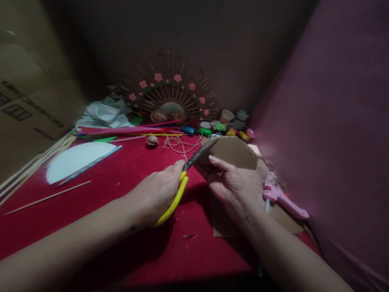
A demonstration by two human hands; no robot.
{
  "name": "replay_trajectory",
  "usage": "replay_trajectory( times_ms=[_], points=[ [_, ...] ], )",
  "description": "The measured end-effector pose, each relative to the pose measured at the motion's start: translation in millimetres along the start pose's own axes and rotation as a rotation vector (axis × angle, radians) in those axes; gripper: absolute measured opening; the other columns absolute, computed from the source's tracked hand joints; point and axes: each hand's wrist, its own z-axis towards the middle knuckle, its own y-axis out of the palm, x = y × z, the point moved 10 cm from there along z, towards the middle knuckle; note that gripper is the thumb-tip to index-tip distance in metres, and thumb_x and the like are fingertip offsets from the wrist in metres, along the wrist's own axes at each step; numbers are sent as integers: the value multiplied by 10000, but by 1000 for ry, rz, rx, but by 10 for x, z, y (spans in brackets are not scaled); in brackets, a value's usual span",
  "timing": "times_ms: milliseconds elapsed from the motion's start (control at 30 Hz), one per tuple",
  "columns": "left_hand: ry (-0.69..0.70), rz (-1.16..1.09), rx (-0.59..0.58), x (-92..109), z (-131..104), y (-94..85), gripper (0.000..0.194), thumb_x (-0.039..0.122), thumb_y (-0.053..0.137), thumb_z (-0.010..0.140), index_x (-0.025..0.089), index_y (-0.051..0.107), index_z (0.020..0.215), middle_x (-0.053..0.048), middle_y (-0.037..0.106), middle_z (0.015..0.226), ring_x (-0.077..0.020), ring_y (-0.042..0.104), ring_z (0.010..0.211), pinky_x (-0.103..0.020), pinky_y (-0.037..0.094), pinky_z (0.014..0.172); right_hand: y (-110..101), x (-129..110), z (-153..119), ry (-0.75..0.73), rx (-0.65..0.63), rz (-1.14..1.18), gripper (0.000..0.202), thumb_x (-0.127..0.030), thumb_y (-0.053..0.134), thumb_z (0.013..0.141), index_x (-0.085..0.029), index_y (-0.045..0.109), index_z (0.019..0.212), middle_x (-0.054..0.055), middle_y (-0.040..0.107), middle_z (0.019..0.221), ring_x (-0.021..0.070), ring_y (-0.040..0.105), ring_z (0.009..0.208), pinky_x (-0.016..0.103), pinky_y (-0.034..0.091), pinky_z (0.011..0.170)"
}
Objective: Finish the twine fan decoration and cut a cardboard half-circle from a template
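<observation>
My left hand [161,188] is wrapped round the yellow handles of a pair of scissors [199,156], whose dark blades point up and to the right. A piece of brown cardboard [235,152] with a curved upper edge is pinched in my right hand [223,180], thumb on its face and fingers beneath. The blades lie along the left edge of the cardboard; whether they are cutting into it I cannot tell. Below my right hand, a flat cardboard sheet [223,221] rests on the red-covered table [146,255].
A pink glue gun [282,196] lies at the right. On the left are a white half-round piece [80,160], a patterned pencil [94,164] and a thin wooden stick [48,197]. Behind are pink strips [127,130], twine [176,146] and a flower-decorated fan shape [170,81].
</observation>
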Motion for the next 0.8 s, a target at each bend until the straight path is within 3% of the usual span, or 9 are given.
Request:
replay_trajectory(
  times_ms=[300,433,533,800],
  points=[
    [0,14,-56,17,-15,38,293,266,353,848,176,366,1126,-80,617,806,-236,628,705,-314,445,605,-86,56,4,49,55,-36,156,-34,542,688,-121,672,690,52,707,684,182,673,714,439,478,913],
    [7,62,-65,17,1,70,390,228,435,789,167,336,1161,-100,624,891,-263,638,778,-335,462,646,-85,65,3,49,59,-37,153,-33,547,680,-122,671,690,51,702,681,187,671,706,449,479,904],
    [0,104,-67,14,4,71,377,202,402,799,154,333,1167,-123,620,957,-286,641,832,-353,467,663,-108,59,4,45,89,-37,167,-21,536,676,-119,672,680,52,701,676,180,661,662,454,491,884],
    [3,163,-89,22,-16,71,347,199,404,797,149,339,1134,-105,621,886,-273,642,762,-318,441,598,-107,51,-8,44,101,-30,180,-7,525,673,-112,668,644,61,697,658,174,652,642,436,504,863]
  ],
)
